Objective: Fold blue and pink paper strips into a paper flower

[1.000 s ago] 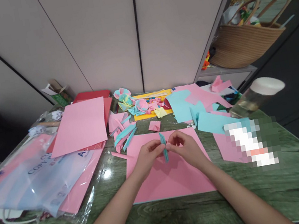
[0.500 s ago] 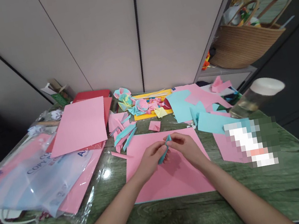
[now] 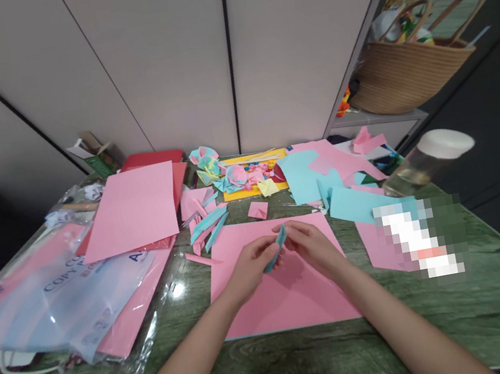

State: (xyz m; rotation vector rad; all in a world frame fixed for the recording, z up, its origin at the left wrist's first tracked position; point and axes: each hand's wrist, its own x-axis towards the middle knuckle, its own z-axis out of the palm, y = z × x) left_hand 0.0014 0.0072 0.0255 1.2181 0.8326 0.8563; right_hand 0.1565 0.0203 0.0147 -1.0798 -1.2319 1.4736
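A small piece of folded blue paper (image 3: 281, 237) is held up between both hands, slanted from lower left to upper right. My left hand (image 3: 256, 260) pinches its lower part, the thumb lying on the near face. At the upper right edge, my right hand (image 3: 311, 244) has its fingertips closed on the paper; its far fingers are partly hidden. Beneath both hands lies a large pink sheet (image 3: 258, 314) on the green table. A small folded pink square (image 3: 259, 210) rests just beyond that sheet.
Folded blue and pink strips (image 3: 208, 223) lie left of the sheet. Behind are paper flowers (image 3: 210, 165) and a yellow tray (image 3: 232, 196). A plastic copy-paper bag (image 3: 59, 311) covers the left side. Blue sheets (image 3: 354, 204) and a lidded bottle (image 3: 414, 168) are at right.
My right thumb has slid off the paper's near face toward its right edge, so more of the folded blue paper shows. My left hand keeps its pinch, almost unmoved.
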